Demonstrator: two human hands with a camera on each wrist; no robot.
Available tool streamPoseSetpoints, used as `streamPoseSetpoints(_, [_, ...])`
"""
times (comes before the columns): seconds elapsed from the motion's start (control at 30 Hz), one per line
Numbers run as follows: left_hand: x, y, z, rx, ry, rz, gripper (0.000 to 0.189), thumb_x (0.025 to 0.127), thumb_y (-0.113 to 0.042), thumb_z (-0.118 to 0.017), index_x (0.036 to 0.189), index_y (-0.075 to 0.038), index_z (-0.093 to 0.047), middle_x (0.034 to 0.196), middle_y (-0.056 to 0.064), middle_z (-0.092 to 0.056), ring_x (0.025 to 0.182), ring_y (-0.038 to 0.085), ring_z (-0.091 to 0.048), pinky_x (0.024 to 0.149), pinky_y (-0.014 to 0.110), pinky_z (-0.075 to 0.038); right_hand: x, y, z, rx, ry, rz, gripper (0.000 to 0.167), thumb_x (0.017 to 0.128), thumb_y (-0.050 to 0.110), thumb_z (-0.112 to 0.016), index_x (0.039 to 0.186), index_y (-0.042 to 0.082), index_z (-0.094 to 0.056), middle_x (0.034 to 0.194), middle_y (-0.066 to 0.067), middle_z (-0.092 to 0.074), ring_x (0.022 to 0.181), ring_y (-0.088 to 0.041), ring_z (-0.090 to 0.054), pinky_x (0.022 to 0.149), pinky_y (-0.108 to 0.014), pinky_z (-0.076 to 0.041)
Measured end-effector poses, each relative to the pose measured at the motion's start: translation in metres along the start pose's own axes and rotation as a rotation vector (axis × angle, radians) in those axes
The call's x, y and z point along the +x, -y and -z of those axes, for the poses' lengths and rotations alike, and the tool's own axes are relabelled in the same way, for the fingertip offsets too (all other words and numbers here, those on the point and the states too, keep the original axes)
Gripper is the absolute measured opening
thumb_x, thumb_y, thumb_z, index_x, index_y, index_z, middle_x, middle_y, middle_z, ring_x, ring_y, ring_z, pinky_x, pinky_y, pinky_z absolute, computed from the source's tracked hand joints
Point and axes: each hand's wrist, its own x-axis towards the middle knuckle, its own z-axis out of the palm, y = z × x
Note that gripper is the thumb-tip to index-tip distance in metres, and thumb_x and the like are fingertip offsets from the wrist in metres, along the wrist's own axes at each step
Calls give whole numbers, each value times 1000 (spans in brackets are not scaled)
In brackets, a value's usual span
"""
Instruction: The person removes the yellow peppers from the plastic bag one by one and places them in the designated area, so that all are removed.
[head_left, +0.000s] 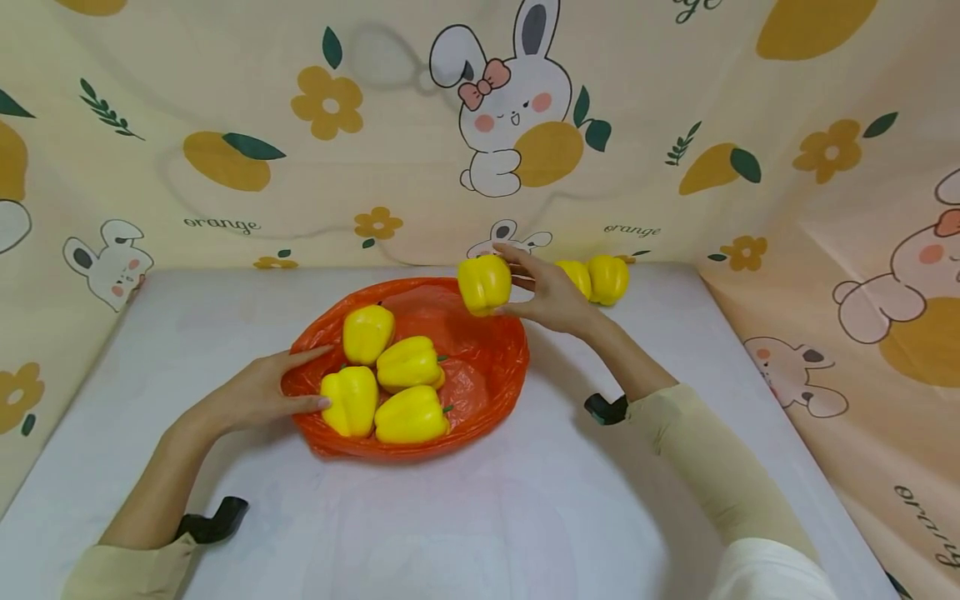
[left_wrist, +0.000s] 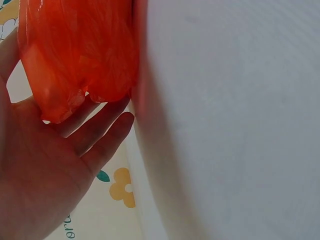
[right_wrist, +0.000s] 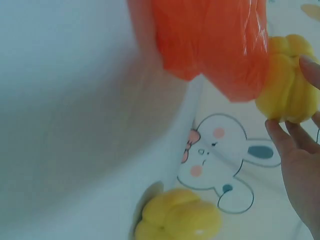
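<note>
A red plastic bag (head_left: 480,408) stands open on the table, its rim spread wide, with several yellow bell peppers (head_left: 408,364) gathered in its left half. My left hand (head_left: 255,390) rests against the bag's left side, thumb and index finger reaching over the rim. Seen from the left wrist, its other fingers (left_wrist: 107,140) stretch out fairly straight along the outside of the bag. My right hand (head_left: 553,293) holds another yellow bell pepper (head_left: 483,285) between thumb and fingers, above the bag's back right rim. From the right wrist, that pepper partly overlaps the bag.
Two more yellow bell peppers (head_left: 608,279) lie on the table at the back right, one partly hidden behind my right hand. A printed cloth (head_left: 405,167) with rabbits and flowers hangs behind the white table (head_left: 450,525) and along its sides.
</note>
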Motion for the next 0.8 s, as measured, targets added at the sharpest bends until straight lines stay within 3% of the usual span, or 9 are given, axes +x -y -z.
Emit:
streamPoseSetpoints(0.2, [0,-1,1,-2,7,4,85,85,-54,-72,152,-13,-41,147,30,-43,134,49,-38,105,68,-35,-5,-10,12,-3,-15,-45,83,81,19,-84,152,19,-41,152,4,-43,135,-22,-47,110,-42,-42])
streamPoseSetpoints(0.43, [-1,-1,2,-8,13,4,85,85,-54,-72,153,-14,-40,148,29,-42,135,49,-36,106,68,-34,-16,-16,26,-16,-47,-80,82,81,6,-82,151,8,-39,152,-10,-44,136,-32,-46,112,-48,-38])
streamPoseSetpoints(0.57, [0,-1,3,-8,16,4,86,85,-54,-72,153,-13,-40,147,30,-42,135,49,-37,105,68,-35,-17,-35,34,-54,-62,-77,83,79,11,-85,150,13,-42,151,-6,-46,135,-30,-47,111,-47,-39])
streamPoseSetpoints(0.8, [-1,1,1,-6,10,6,87,84,-56,-73,153,-14,-40,148,29,-42,135,49,-37,105,68,-34,-20,-47,40,-135,-77,-64,80,78,15,-87,148,11,-46,148,-2,-49,136,-26,-46,113,-46,-38])
